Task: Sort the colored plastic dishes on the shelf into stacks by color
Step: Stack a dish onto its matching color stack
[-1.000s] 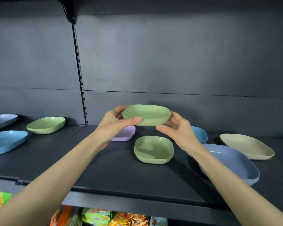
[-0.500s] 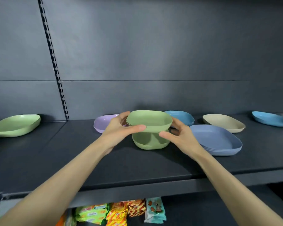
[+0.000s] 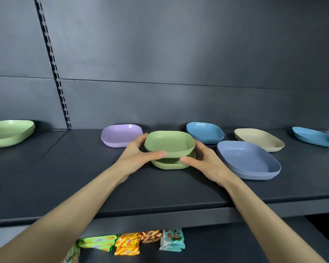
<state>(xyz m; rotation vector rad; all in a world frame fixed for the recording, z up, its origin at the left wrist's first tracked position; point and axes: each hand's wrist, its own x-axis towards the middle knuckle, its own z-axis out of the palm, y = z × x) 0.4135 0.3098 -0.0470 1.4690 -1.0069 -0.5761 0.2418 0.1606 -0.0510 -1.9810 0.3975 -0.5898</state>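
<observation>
A small green dish (image 3: 169, 142) is held level between my left hand (image 3: 139, 155) and my right hand (image 3: 203, 162), just above a green stack (image 3: 169, 165) on the dark shelf (image 3: 84, 177). The held dish's underside almost meets the stack; I cannot tell if they touch. Behind on the left lies a lilac dish (image 3: 121, 134). To the right sit a stack of small blue dishes (image 3: 205, 131), a stack of large periwinkle dishes (image 3: 249, 160) and a beige dish (image 3: 258, 139). A big green dish (image 3: 10, 131) lies far left.
Another blue dish (image 3: 313, 136) rests at the far right of the shelf. A slotted upright rail (image 3: 53, 63) runs down the grey back wall. Snack packets (image 3: 127, 243) lie on the level below the shelf's front edge.
Both hands have lowered the green dish from chest height down onto the green stack. My view has swung right, so the left-hand dishes have slid out of sight.
</observation>
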